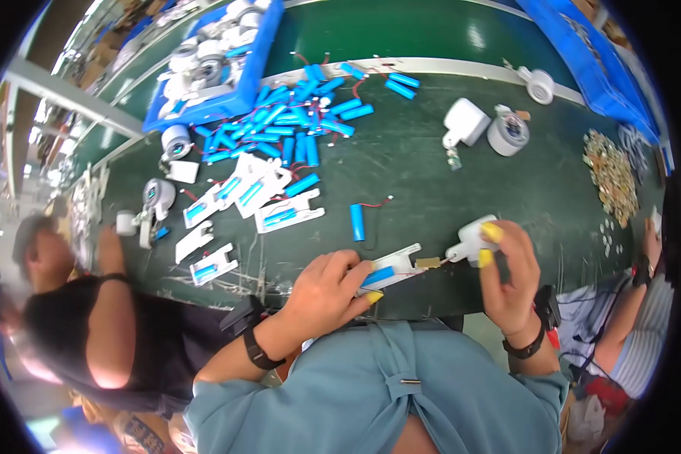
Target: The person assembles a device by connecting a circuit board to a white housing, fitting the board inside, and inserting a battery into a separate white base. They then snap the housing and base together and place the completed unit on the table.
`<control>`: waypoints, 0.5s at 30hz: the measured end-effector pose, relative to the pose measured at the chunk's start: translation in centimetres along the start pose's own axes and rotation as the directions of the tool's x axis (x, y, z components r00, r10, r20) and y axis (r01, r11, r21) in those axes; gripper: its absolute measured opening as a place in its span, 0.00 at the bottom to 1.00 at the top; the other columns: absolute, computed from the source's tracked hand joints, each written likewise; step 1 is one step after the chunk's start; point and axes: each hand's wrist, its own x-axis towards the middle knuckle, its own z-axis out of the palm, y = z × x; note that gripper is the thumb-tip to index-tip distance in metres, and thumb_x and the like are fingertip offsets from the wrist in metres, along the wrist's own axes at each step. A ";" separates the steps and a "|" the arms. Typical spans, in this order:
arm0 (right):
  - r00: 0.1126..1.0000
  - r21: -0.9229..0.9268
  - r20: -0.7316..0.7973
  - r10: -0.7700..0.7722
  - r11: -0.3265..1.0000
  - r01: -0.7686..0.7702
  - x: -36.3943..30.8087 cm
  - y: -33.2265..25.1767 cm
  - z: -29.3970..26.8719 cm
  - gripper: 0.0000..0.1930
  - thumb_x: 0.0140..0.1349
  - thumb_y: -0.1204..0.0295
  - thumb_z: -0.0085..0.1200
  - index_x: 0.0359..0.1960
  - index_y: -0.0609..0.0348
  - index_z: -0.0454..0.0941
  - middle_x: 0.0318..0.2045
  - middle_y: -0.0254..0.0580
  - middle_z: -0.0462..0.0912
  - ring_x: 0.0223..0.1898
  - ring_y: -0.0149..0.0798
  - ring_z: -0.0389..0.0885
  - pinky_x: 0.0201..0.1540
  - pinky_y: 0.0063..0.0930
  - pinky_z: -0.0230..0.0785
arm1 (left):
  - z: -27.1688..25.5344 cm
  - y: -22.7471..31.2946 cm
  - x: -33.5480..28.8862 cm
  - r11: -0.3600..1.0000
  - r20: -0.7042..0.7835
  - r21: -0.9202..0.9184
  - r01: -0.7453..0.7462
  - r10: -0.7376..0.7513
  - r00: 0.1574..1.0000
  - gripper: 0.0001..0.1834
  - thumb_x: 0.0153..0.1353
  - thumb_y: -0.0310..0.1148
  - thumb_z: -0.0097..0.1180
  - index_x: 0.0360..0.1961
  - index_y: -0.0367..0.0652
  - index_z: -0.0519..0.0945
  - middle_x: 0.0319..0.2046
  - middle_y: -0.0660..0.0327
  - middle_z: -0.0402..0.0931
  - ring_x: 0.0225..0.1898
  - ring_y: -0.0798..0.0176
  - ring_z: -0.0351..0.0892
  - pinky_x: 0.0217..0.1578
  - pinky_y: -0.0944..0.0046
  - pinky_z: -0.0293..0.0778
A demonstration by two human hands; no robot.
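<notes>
Left hand [329,291] clamps the white plastic housing half [392,271] with a blue cylindrical cell seated, right hand [509,276] pinches the small white plastic part [467,244] just beside it; halves unjoined, several loaded housings lie well left.

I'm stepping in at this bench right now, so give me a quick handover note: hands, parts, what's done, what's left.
Left hand: holds a white holder with a blue cell in it, at the table's near edge.
Right hand: grips a small white housing, joined to the holder by a small tan part.
Done: several loaded holders lie to the left.
Left: one loose cell lies just ahead, and a pile of cells farther back.
</notes>
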 end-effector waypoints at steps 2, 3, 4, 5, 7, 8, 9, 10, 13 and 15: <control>1.000 0.005 -0.015 -0.005 1.000 0.005 -0.2 0.4 0.1 0.19 0.54 0.87 0.52 0.49 0.64 0.76 0.45 0.53 0.78 0.45 0.51 0.78 0.49 0.36 0.71 | -0.8 0.6 0.7 0.999 0.013 -0.010 0.041 -0.041 0.999 0.25 0.45 0.34 0.70 0.46 0.41 0.77 0.43 0.53 0.71 0.36 0.51 0.77 0.36 0.59 0.75; 0.999 -0.008 -0.010 0.045 0.999 -0.045 -0.2 0.7 0.1 0.18 0.56 0.86 0.50 0.50 0.64 0.76 0.45 0.52 0.78 0.45 0.48 0.78 0.49 0.33 0.70 | -0.8 0.9 1.0 0.987 0.032 -0.085 0.139 -0.137 0.990 0.22 0.49 0.32 0.69 0.46 0.40 0.77 0.42 0.55 0.71 0.36 0.55 0.78 0.35 0.62 0.76; 0.996 -0.021 -0.004 0.094 0.995 -0.094 -0.2 0.8 0.2 0.17 0.59 0.86 0.49 0.50 0.63 0.75 0.46 0.52 0.78 0.46 0.45 0.78 0.49 0.31 0.69 | -0.7 1.2 1.2 0.959 0.056 -0.160 0.236 -0.229 0.972 0.19 0.53 0.30 0.67 0.46 0.40 0.77 0.42 0.57 0.72 0.36 0.58 0.79 0.34 0.65 0.76; 0.993 0.014 -0.014 0.120 0.993 -0.120 -0.3 0.9 0.5 0.18 0.56 0.88 0.50 0.49 0.65 0.76 0.44 0.51 0.78 0.45 0.49 0.79 0.49 0.34 0.71 | -0.4 1.1 1.2 0.959 0.049 -0.152 0.240 -0.235 0.971 0.19 0.53 0.30 0.67 0.46 0.40 0.77 0.42 0.57 0.72 0.36 0.58 0.79 0.34 0.65 0.76; 0.994 0.035 -0.024 0.109 0.993 -0.109 -0.1 1.4 0.9 0.18 0.56 0.87 0.50 0.49 0.65 0.76 0.43 0.50 0.79 0.44 0.47 0.79 0.49 0.33 0.71 | 0.0 0.5 1.5 0.620 0.206 -0.659 0.426 -0.396 0.895 0.16 0.60 0.26 0.63 0.49 0.39 0.76 0.41 0.61 0.75 0.35 0.66 0.79 0.32 0.70 0.75; 0.994 0.050 -0.032 0.105 0.993 -0.103 0.0 1.5 0.9 0.17 0.57 0.87 0.50 0.49 0.64 0.76 0.42 0.49 0.79 0.44 0.45 0.79 0.49 0.32 0.71 | -0.4 0.3 1.7 0.624 0.200 -0.656 0.425 -0.399 0.895 0.16 0.60 0.26 0.63 0.49 0.39 0.76 0.41 0.61 0.75 0.35 0.66 0.79 0.32 0.70 0.75; 0.994 0.057 -0.036 0.104 0.993 -0.102 0.1 1.7 1.0 0.17 0.57 0.87 0.50 0.49 0.64 0.76 0.42 0.49 0.79 0.44 0.45 0.79 0.49 0.32 0.71 | -1.7 0.3 2.6 0.303 0.381 -0.798 0.521 -0.416 0.826 0.17 0.59 0.27 0.64 0.49 0.39 0.76 0.40 0.61 0.76 0.33 0.69 0.79 0.31 0.71 0.74; 0.990 0.115 -0.052 0.132 0.985 -0.125 0.2 1.8 1.1 0.17 0.57 0.87 0.49 0.49 0.64 0.76 0.42 0.47 0.79 0.44 0.44 0.78 0.49 0.31 0.70 | -3.1 0.5 3.3 -0.059 0.550 -0.819 0.571 -0.362 0.752 0.18 0.58 0.29 0.66 0.48 0.39 0.76 0.39 0.60 0.78 0.31 0.72 0.78 0.30 0.72 0.72; 0.983 0.187 -0.086 0.159 0.972 -0.141 0.5 1.9 1.4 0.17 0.57 0.87 0.48 0.48 0.64 0.76 0.41 0.46 0.79 0.43 0.41 0.78 0.48 0.29 0.69 | -7.0 0.8 4.4 -0.024 0.333 -0.932 0.361 -0.445 0.831 0.17 0.61 0.26 0.63 0.51 0.39 0.75 0.33 0.60 0.79 0.32 0.70 0.80 0.30 0.71 0.75; 0.981 0.199 -0.108 0.162 0.970 -0.138 0.6 2.1 1.4 0.17 0.57 0.87 0.47 0.48 0.65 0.76 0.40 0.45 0.79 0.42 0.40 0.78 0.48 0.28 0.69 | -10.3 -0.6 4.2 0.083 0.173 -0.966 0.243 -0.491 0.854 0.20 0.59 0.27 0.63 0.52 0.39 0.75 0.33 0.59 0.79 0.31 0.69 0.80 0.29 0.71 0.76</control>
